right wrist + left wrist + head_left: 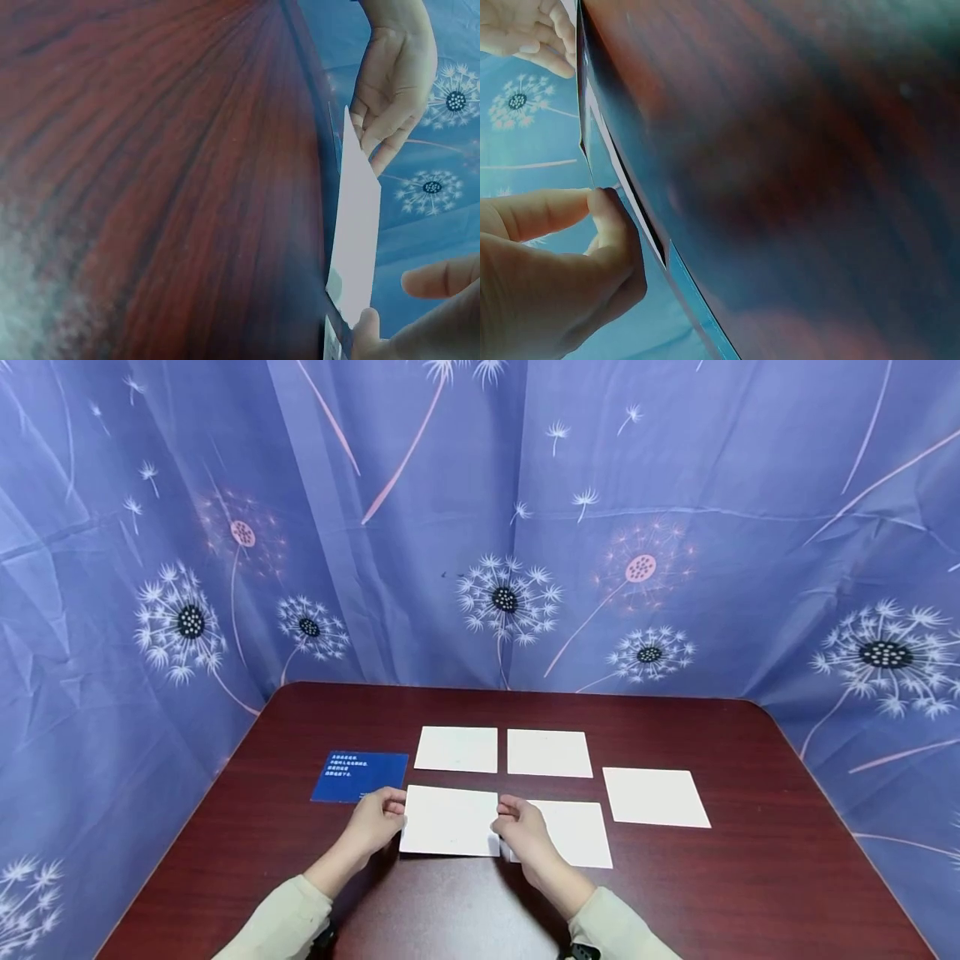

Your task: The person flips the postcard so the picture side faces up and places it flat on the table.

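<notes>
A white card [450, 821] lies between the two hands, raised at a slight tilt close over the table in the right wrist view. My left hand [378, 820] pinches its left edge between thumb and fingers, also visible in the left wrist view. At the right edge is my right hand [525, 835], its thumb [366, 328] at the card's corner. The right forefinger [439, 279] stands apart from the card. Partly behind the right hand, a second white card [572, 835] lies on the table.
On the dark red wooden table [750, 893], a blue card with white writing [360, 777] lies at the left. White cards lie at the back middle [456, 749], back right of middle [549, 753] and right [656, 797]. A blue dandelion-print curtain [420, 568] hangs behind.
</notes>
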Motion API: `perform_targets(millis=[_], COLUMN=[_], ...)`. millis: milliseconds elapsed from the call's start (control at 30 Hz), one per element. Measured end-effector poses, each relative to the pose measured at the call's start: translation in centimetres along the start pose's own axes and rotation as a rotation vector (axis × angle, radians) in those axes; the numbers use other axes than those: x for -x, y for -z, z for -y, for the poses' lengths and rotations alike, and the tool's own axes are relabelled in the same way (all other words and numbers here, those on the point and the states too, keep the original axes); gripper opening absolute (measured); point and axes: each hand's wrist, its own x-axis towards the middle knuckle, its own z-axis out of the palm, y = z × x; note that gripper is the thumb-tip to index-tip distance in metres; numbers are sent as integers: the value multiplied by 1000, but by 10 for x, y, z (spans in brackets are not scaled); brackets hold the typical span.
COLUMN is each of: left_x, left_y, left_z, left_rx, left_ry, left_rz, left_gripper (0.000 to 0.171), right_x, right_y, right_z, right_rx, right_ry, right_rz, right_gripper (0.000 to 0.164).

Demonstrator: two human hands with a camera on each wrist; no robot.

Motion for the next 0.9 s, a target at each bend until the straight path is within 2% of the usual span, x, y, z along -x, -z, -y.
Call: perform_targets(millis=[167, 400, 533, 767, 900], left_x=[-2, -2, -3, -6, -8], left_y=[2, 6, 7, 6, 7], left_z=[-1, -5, -5, -4, -6], left_rx=[34, 108, 140, 166, 206], left_ry=[-6, 45, 49, 35, 18], left_rz=[-11, -4, -20, -48, -71], left_gripper=[31, 32, 30, 16, 12], right_x=[-1, -1, -4, -9, -13], right_y=[1, 1, 2, 7, 10], right_z=[2, 1, -3, -3, 0], right_rx=[-7, -46, -61, -55, -122], right_ry=[11, 24, 33, 62, 56], right_rz=[-29, -46, -63, -127, -153], right_gripper=[57, 55, 54, 33, 25])
